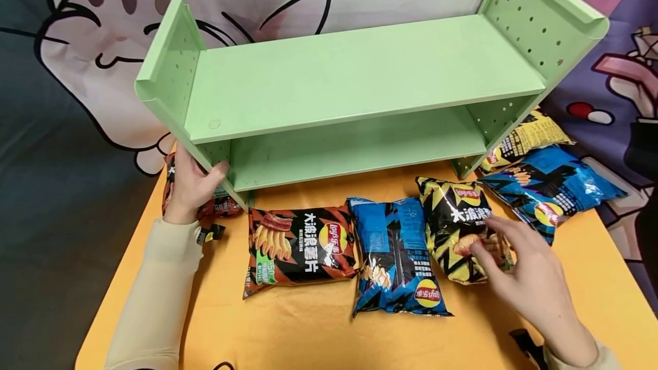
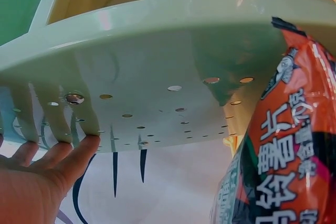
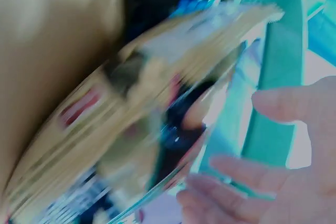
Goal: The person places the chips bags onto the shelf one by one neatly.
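Note:
A pale green two-tier shelf stands at the back of the table, its side panels pierced with holes. My left hand grips its left side panel, with the thumb on the inner side. In the left wrist view, the fingers lie against the panel's outer face. My right hand hovers over the yellow-and-black chip bag, thumb and fingers parted. In the right wrist view, nothing is between those fingers. A blue chip bag and a red-and-black chip bag lie farther left.
Beside the shelf's right end lie another blue chip bag and a yellow chip bag. Another red chip bag is partly hidden behind my left hand. A cartoon-printed cloth hangs behind the orange table.

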### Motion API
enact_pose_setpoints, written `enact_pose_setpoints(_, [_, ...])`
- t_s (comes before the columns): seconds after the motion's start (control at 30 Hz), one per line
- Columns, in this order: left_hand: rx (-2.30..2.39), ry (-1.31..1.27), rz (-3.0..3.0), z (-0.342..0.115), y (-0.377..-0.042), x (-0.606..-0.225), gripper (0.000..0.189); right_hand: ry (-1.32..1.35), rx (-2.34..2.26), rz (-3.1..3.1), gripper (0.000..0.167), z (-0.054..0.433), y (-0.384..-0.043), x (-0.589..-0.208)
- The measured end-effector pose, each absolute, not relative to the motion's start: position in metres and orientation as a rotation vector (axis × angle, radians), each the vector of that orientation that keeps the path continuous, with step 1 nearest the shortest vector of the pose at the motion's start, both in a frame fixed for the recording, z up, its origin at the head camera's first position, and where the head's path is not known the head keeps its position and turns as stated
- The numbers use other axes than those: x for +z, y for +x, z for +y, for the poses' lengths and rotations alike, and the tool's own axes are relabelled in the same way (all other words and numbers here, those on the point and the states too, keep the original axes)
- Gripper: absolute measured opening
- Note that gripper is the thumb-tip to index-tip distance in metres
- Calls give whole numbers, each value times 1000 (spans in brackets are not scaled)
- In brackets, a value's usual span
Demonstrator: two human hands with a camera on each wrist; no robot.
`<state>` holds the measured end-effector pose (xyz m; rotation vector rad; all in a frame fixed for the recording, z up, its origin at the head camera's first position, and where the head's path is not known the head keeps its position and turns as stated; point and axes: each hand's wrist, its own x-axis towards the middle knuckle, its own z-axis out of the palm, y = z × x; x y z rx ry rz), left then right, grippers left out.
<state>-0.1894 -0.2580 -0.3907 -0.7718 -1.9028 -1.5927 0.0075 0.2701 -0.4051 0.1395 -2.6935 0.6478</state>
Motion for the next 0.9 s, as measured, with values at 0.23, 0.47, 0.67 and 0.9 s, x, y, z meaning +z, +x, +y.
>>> enact_pose_setpoints(0.23, [-1609, -786, -1907, -259, -187, -389, 81, -148, 695, -2996, 90, 299, -5, -419])
enact_pose_setpoints(0.47, [-1609, -786, -1911, -259, -188, -389, 80, -150, 798, -3120, 112, 298, -11, -435])
enact_pose_setpoints(0.67, [-1600, -778, -1916, -259, -187, -389, 80, -125, 776, -3066, 117, 288, -8, -443])
enact_pose_setpoints(0.9, [-1588, -783, -1919, -259, -187, -388, 82, -122, 696, -2983, 117, 280, -4, -448])
